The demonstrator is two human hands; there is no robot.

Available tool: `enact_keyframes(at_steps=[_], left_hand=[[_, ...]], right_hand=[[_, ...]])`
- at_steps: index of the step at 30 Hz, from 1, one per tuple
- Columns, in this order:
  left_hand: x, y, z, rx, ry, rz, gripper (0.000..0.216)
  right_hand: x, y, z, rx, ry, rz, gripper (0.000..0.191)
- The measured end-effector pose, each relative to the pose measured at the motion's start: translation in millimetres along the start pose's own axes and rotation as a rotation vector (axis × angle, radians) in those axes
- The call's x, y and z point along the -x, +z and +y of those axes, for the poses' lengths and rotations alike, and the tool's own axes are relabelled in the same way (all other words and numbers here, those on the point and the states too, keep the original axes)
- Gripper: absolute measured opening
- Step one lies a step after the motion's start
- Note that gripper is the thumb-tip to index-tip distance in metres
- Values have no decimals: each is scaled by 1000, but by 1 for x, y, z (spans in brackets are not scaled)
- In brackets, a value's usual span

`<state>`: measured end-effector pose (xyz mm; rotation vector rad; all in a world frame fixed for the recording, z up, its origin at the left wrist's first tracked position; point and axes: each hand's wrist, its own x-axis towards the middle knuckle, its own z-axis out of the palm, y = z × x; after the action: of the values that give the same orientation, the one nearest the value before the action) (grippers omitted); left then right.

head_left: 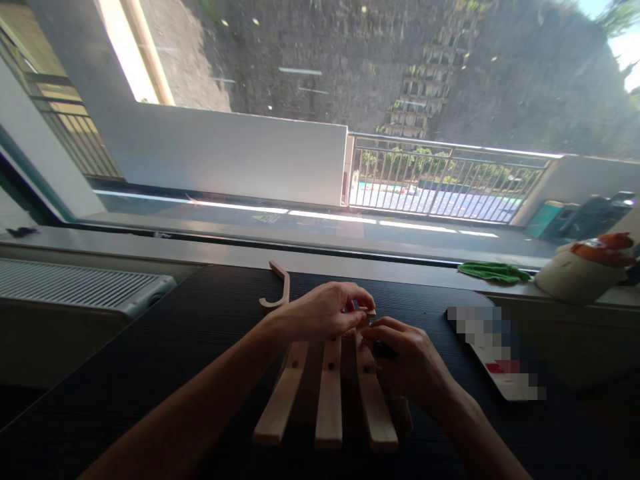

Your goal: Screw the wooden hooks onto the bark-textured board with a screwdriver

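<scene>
Three pale wooden slats lie side by side on the dark table, their near ends toward me: a left slat [280,410], a middle slat [329,407] and a right slat [377,410]. Each has a dark round hole or fastener partway along. My left hand [327,310] reaches over the far ends, its fingers bent and closed around the upturned far end of the right slat. From the other side, my right hand [407,343] pinches that same slat just below. The fingertips partly hide the far ends and whatever joins them.
A curved, hook-shaped wooden piece [286,293] lies beyond my left forearm. On the right rests a flat, blurred-out item [500,367]. A green cloth [493,272] and a pale pot [575,273] stand on the windowsill. A radiator [85,283] is at left, and a window rises behind.
</scene>
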<state>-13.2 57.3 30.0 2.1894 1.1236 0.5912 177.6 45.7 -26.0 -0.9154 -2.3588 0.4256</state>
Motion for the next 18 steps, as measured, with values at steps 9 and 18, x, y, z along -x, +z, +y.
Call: enact_keyframes(at_steps=[9,18], left_hand=[[1,1,-6,-12,20,8,26],[6,-7,4,-101,30,67,28]], right_hand=[[2,7,1,-1,64,35,32],[2,4,1,18,80,21,26]])
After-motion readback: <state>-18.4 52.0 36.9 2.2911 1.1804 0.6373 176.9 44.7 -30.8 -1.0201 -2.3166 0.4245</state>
